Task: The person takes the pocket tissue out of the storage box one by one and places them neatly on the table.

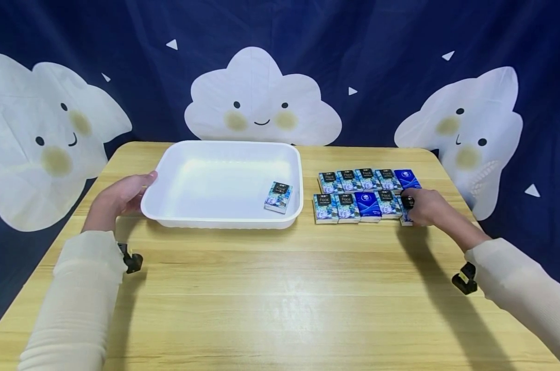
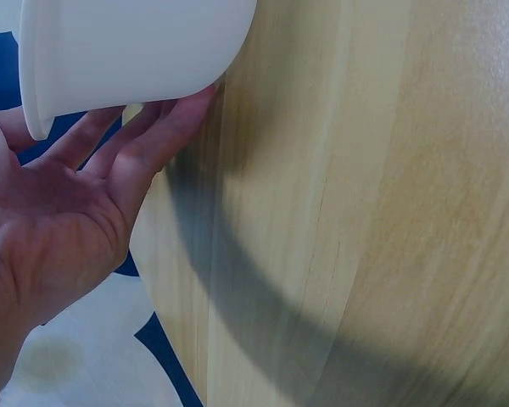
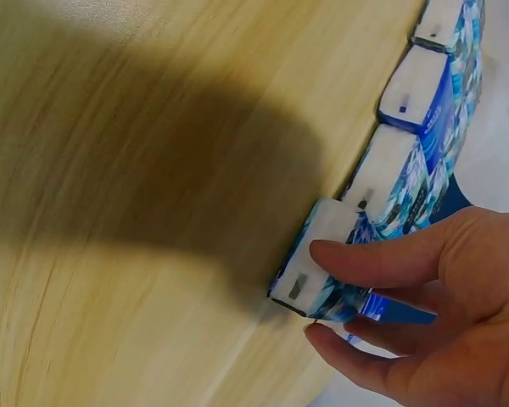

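A white plastic tray (image 1: 219, 223) stands at the left. My left hand (image 1: 130, 191) holds its left edge, thumb at the rim and fingers extended against the outer wall (image 2: 144, 51). Inside the tray, toward its right end, lies one floral tissue pack (image 1: 278, 197) with a black label. On the right, my right hand (image 1: 425, 206) pinches another floral tissue pack (image 3: 301, 264) at the right end of the front row, thumb on one side and fingertips on the other. That pack is partly covered by the hand in the head view.
Two rows of small tissue packs sit side by side on the right of the wooden table (image 1: 270, 299). Most are floral; a dark blue pack (image 1: 368, 206) lies in the front row and another blue pack (image 1: 407, 178) ends the back row. A navy curtain (image 1: 372, 31) hangs behind.
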Tool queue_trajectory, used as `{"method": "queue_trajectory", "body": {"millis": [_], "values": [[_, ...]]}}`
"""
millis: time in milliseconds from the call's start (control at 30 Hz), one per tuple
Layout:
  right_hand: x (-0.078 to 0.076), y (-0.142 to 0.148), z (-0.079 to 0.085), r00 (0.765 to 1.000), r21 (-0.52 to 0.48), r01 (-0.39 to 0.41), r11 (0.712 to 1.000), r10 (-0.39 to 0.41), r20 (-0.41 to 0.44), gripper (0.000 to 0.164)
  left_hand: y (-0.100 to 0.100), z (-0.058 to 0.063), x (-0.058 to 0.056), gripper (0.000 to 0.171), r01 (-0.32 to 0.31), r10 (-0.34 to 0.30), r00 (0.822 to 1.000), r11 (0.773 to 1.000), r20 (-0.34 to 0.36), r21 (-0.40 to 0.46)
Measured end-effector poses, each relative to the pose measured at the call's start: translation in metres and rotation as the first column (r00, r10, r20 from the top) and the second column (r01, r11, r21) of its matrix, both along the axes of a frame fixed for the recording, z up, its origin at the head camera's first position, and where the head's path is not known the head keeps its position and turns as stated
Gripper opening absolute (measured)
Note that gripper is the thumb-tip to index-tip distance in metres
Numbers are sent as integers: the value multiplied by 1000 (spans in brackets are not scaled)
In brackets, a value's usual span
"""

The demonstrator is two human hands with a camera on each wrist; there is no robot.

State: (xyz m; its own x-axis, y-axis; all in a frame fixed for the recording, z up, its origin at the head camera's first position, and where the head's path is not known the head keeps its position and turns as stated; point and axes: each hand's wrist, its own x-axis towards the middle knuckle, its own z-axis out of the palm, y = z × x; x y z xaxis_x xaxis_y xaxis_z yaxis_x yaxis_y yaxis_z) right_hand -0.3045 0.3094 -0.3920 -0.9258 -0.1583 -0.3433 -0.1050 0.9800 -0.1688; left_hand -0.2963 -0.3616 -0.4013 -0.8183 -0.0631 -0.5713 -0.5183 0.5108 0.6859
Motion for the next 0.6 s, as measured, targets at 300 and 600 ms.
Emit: {"method": "queue_trajectory", "body": {"millis": [300, 600], "values": [[0, -1, 6, 1000, 5, 2, 1000, -2, 1, 70, -1, 0, 1, 91, -6, 6, 1000, 1000, 1, 11], [5, 3, 13, 1000, 31, -1, 1000, 2, -11, 51, -1, 2, 0, 89, 36, -36, 999, 999, -20, -8]]}}
